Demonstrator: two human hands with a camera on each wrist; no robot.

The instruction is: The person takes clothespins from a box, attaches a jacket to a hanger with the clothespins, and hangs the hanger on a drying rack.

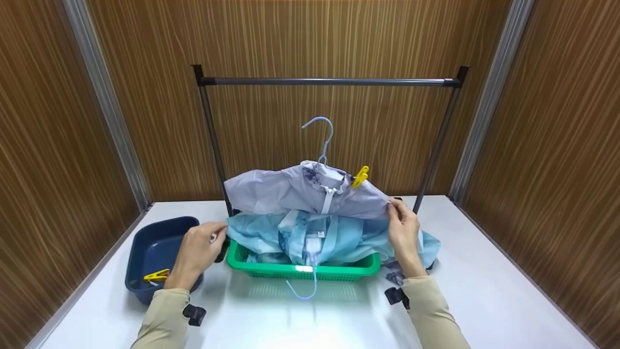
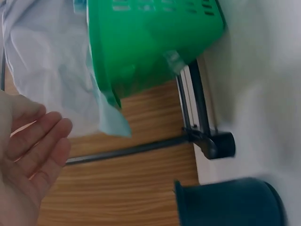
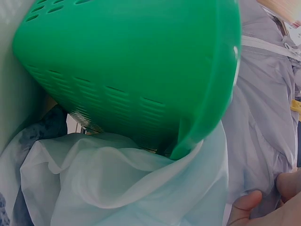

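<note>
A lavender zip-front jacket (image 1: 271,191) is on a pale hanger (image 1: 331,133), its hook pointing up. A yellow clip (image 1: 361,177) is at the jacket's right shoulder. My right hand (image 1: 403,232) pinches the jacket's right side between thumb and fingers. My left hand (image 1: 199,247) is at the left edge of a light blue garment (image 1: 256,232); in the left wrist view its fingers are loosely bent, with no cloth visible between them. The blue garment lies over a green basket (image 1: 302,272), and its own hanger hook (image 1: 314,286) hangs over the front rim.
A dark metal rack (image 1: 329,82) stands behind the basket, its top bar above the hanger. On the left is a navy tub (image 1: 137,257) with a yellow clip (image 1: 156,276) inside. Part of the blue garment (image 1: 428,247) spills past the basket's right end. Wood-patterned walls enclose the white table (image 1: 508,300).
</note>
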